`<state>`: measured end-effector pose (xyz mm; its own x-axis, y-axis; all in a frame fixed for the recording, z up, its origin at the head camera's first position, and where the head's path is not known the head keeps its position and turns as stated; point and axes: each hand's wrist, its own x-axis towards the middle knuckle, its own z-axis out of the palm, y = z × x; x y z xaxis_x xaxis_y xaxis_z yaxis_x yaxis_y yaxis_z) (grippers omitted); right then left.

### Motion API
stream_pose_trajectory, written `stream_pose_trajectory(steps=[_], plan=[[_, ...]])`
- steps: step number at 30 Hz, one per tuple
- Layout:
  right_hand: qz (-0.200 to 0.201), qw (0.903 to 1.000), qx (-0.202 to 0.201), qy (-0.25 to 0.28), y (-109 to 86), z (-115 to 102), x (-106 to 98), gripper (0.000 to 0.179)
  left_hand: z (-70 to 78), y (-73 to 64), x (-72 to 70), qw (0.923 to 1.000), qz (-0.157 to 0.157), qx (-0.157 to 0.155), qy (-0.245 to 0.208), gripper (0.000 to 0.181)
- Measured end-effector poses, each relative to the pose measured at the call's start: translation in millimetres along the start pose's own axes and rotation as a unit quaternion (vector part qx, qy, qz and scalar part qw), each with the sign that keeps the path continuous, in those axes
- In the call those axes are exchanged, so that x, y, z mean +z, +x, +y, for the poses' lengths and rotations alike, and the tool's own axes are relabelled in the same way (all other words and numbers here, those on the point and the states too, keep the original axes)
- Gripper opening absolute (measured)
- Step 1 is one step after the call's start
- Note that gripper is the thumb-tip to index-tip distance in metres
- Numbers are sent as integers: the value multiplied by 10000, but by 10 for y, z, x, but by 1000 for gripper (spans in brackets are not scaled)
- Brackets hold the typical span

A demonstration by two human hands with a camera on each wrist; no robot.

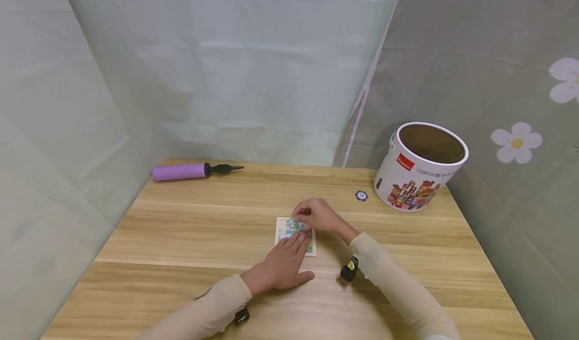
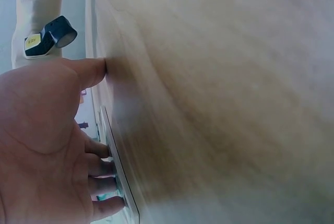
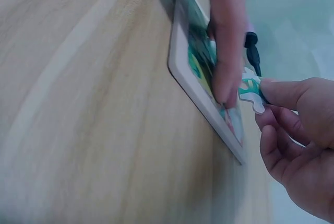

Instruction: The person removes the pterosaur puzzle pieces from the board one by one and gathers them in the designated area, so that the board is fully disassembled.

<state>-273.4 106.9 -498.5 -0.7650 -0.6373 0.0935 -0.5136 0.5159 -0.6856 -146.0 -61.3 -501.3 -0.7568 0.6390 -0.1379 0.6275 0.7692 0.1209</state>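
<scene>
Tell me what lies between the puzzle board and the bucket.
From the puzzle board toward the bucket: the right hand, then a round chip on the table. The head view shows this.

The wood-grain table (image 1: 181, 244) carries a thin puzzle board (image 1: 313, 248), flat beneath the fingers of the left hand (image 1: 284, 264). Well beyond that hand, leftward, lies a purple pump (image 1: 183, 172). Past the right hand (image 1: 322, 216), rightward, lies a small chip (image 1: 361, 196) — farther right still, a white bucket (image 1: 413, 189) stands.
</scene>
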Motion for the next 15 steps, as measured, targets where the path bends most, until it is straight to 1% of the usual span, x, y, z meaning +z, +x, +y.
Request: stream_pose_trajectory(steps=[6, 15], plan=[[184, 9998, 28, -29, -103, 54, -140, 6, 11, -8, -3, 10000, 13, -10, -96, 85], [477, 9979, 423, -74, -412, 166, -428, 9, 20, -20, 3, 10000, 36, 6, -5, 85]])
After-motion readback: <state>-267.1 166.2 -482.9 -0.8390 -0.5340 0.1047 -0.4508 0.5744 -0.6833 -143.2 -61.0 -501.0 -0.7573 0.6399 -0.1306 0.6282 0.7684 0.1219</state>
